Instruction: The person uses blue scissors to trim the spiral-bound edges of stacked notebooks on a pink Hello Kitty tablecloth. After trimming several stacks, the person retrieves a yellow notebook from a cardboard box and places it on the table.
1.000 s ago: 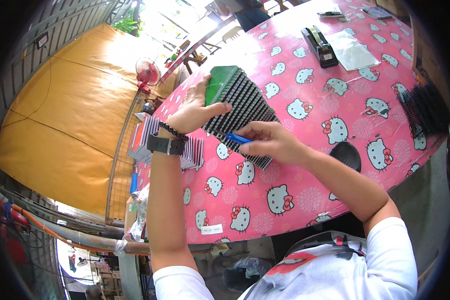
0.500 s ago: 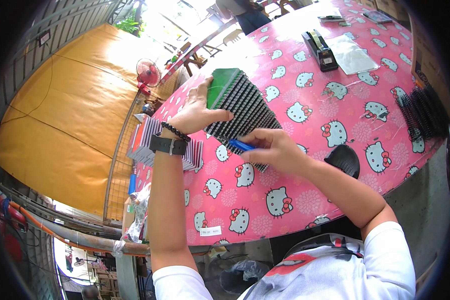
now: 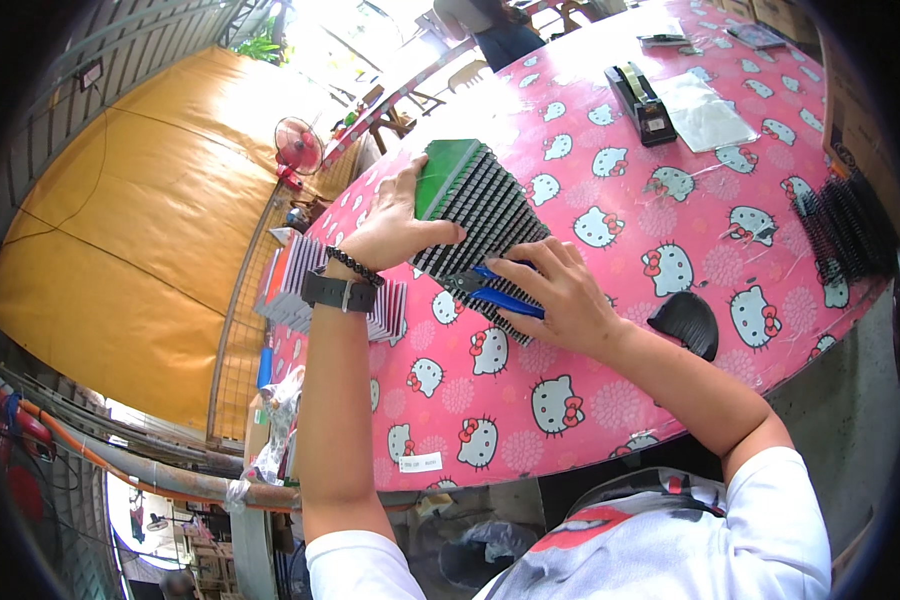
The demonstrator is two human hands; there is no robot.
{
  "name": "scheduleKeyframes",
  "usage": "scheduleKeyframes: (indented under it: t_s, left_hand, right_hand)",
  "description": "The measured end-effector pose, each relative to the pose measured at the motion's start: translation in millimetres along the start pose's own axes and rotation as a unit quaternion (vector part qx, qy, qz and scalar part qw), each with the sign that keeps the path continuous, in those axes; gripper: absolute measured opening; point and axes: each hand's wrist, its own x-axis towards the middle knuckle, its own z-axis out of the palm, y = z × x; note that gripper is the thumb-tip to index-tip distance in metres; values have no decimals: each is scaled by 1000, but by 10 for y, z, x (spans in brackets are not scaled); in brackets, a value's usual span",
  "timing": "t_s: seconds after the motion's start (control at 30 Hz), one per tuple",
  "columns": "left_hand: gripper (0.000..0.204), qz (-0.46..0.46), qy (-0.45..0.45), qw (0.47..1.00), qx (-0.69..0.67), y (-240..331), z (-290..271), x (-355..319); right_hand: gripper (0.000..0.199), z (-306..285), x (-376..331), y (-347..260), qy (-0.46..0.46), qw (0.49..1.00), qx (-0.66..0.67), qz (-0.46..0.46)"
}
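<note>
A stack of spiral-bound notebooks (image 3: 485,205) lies on the table, with a green cover on top and rows of black coils facing right. My left hand (image 3: 390,222) grips the stack's left side, fingers at the far corner and thumb across the coils. In my right hand (image 3: 572,303) are blue-handled pliers (image 3: 510,302), their handles spread apart. The jaws reach the coil ends at the stack's near edge; exactly what lies between them cannot be made out.
White-and-red booklets (image 3: 295,280) stand stacked beside my left wrist. A black curved object (image 3: 686,325) lies to the right, near loose black coils (image 3: 845,230). Farther back are a tape dispenser (image 3: 640,103) and a white sheet (image 3: 708,112). A red fan (image 3: 298,147) stands beyond the table.
The pliers' handles have spread apart in my right hand, whose fingers have shifted up and to the right. My left hand and the notebooks stay nearly in place.
</note>
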Motion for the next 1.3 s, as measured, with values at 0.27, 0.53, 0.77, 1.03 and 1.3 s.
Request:
scheduleKeyframes:
  t_s: [0.27, 0.53, 0.77, 1.03, 1.3]
  left_hand:
    - [107, 10, 28, 999, 12, -56, 43, -46]
    - [76, 175, 350, 913, -118, 254, 215, -992]
    - [33, 209, -194, 696, -659, 996, 1703, -1492]
    - [29, 407, -113, 813, -402, 1664, 2116, -1561]
    - [31, 368, -117, 874, -294, 1591, 2139, -1523]
  right_hand:
    - [30, 8, 16, 139, -246, 615, 630, 406]
    - [63, -196, -686, 106, -300, 947, -62, 96]
    - [47, -207, -1184, 107, -301, 942, -11, 145]
    - [37, -168, -755, -306, -495, 588, 507, 391]
    - [32, -166, -657, -532, -555, 670, 454, 191]
